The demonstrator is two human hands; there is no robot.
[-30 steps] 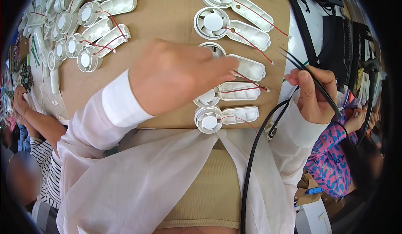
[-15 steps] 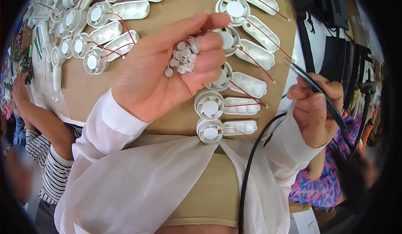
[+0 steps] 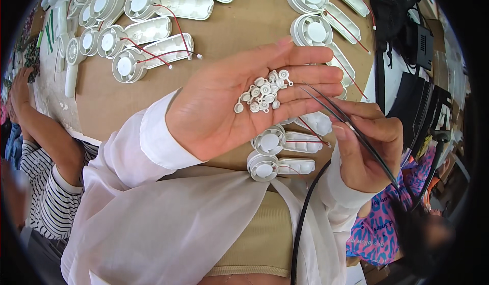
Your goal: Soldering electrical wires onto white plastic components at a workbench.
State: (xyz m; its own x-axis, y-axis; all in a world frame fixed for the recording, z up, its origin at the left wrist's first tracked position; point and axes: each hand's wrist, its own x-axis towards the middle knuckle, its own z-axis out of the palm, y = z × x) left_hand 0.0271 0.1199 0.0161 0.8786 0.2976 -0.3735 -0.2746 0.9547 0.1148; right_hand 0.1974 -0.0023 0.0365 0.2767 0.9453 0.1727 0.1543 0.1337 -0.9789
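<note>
My left hand (image 3: 260,91) is turned palm up with its fingers stretched out flat. A loose heap of small white plugs (image 3: 264,89), round with little loops, lies on the palm and finger bases. My right hand (image 3: 369,145) is closed round a pair of dark tweezers (image 3: 351,124), its slim tips parted and pointing left, over the fingers of the left hand. No plug shows between the tips. Under and beyond my hands, white handheld fan housings (image 3: 311,30) with red wires stand in a column, partly hidden by the left hand.
More fan housings (image 3: 127,66) cluster at the far left on the brown tabletop (image 3: 244,25). A black cable (image 3: 300,224) runs down my front. Another person's arm (image 3: 51,132) rests at the left edge. Black gear (image 3: 420,45) lies at the right.
My left hand has opened from a cupped curl to flat, spreading the plugs, and moved right. The right hand has brought the tweezers left and lower, close to the left fingers.
</note>
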